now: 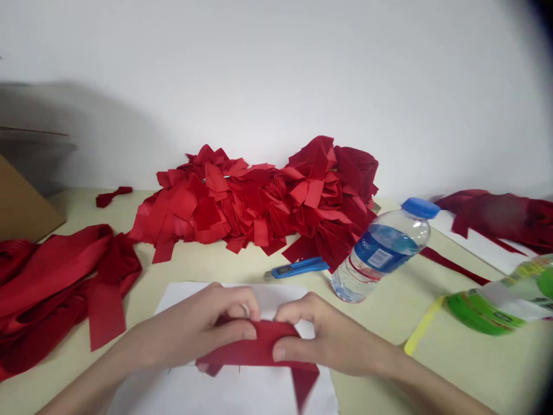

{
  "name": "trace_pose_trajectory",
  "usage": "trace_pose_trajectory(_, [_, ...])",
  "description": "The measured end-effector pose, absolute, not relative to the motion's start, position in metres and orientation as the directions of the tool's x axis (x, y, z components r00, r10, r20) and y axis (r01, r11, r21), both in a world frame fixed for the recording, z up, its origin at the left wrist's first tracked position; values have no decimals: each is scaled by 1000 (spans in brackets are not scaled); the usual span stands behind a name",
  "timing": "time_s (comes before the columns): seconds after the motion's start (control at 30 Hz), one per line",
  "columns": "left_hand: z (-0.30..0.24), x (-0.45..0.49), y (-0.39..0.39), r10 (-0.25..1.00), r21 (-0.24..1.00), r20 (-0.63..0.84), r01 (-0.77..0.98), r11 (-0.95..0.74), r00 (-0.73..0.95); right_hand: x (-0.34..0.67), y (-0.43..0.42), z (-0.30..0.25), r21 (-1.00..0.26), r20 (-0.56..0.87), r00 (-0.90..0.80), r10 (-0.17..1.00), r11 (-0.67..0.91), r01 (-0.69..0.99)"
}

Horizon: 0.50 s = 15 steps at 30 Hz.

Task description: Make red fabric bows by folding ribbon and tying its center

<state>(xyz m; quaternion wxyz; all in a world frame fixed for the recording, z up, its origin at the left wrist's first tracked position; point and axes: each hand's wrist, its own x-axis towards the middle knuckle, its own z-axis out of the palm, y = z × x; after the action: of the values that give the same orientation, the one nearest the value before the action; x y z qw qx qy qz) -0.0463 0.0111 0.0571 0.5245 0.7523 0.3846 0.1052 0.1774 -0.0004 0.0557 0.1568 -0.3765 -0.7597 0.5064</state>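
Observation:
Both of my hands grip one folded strip of red ribbon (263,346) just above a white sheet of paper (242,392). My left hand (203,323) pinches its left part between thumb and curled fingers. At the right part, my right hand (319,334) has its thumb on the near face and fingers behind. A pointed tail of ribbon hangs down below the right hand, and a short end shows below the left. Small dark marks are on the paper under the ribbon. Beyond the hands lies a blue utility knife (298,268).
A large heap of cut red ribbon pieces (259,202) lies against the wall. Long red ribbon (56,288) is piled at left near a cardboard box (26,202). A water bottle (380,253), a green-labelled bottle (496,302) and darker red ribbon (501,216) stand or lie at right.

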Motion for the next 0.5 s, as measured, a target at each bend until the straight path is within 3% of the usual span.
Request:
trace_pose_trajectory(0.1, [47, -67, 29, 668, 910, -320, 415, 17, 672, 203, 10, 55, -927, -224, -571, 790, 7, 374])
trace_pose_trajectory(0.2, [36, -89, 47, 670, 918, -308, 397, 22, 675, 232, 17, 59, -891, -206, -422, 883, 9, 453])
trace_pose_trajectory(0.33, [22, -116, 63, 666, 878, -402, 470, 86, 628, 261, 16, 59, -831, -177, -197, 964, -39, 554])
trace_pose_trajectory(0.5, [16, -143, 73, 749, 835, -384, 550, 32, 540, 282, 2, 50, -848, -151, 89, 985, -175, 501])
